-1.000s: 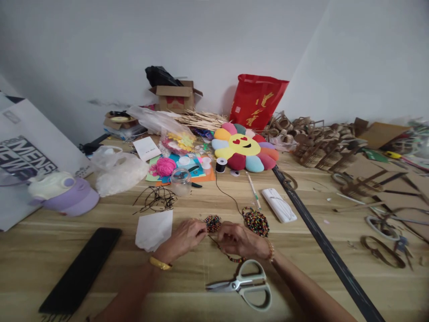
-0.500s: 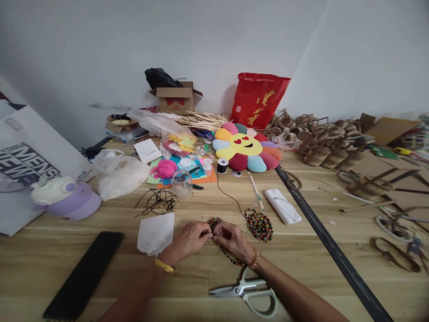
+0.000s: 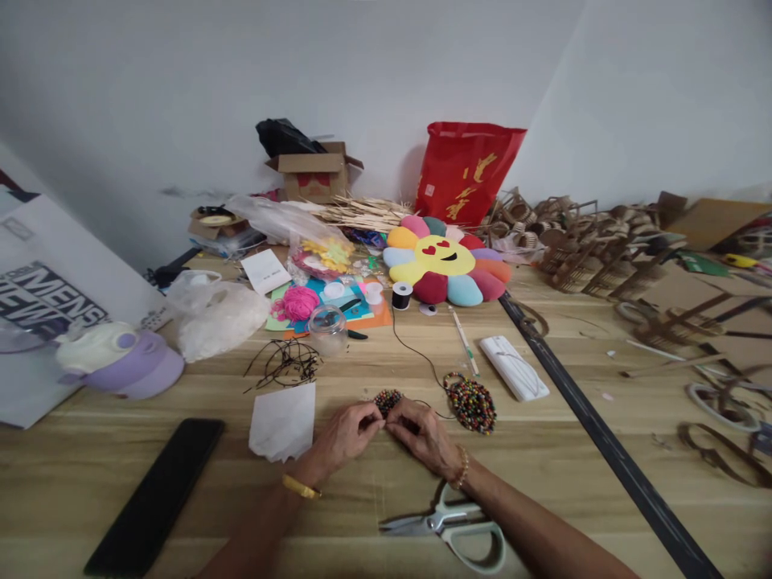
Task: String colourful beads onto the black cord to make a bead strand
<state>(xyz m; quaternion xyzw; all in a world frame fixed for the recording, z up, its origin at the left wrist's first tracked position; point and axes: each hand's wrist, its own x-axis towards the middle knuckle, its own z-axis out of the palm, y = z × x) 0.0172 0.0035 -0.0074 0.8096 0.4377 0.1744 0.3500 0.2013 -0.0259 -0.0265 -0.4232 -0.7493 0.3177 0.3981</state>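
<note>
My left hand (image 3: 343, 438) and my right hand (image 3: 422, 437) meet fingertip to fingertip on the wooden table (image 3: 543, 474), both pinched on a small round piece of multicoloured beads (image 3: 387, 400). A thin black thread (image 3: 416, 352) runs from a black spool (image 3: 401, 295) toward my hands. A larger beaded disc (image 3: 471, 402) lies just right of my right hand. Scissors with pale green handles (image 3: 452, 528) lie under my right forearm. A white paper scrap (image 3: 282, 420) sits left of my left hand.
A black phone (image 3: 157, 496) lies at the near left. Farther back are a tangle of black cord (image 3: 283, 360), a clear jar (image 3: 327, 328), pink yarn (image 3: 298, 303), a flower cushion (image 3: 445, 261), a red bag (image 3: 467, 173) and cardboard pieces (image 3: 603, 249) at right. A black strip (image 3: 603, 446) crosses the table.
My right hand has drawn in leftward to meet the left at the small beaded piece. The view has shifted slightly.
</note>
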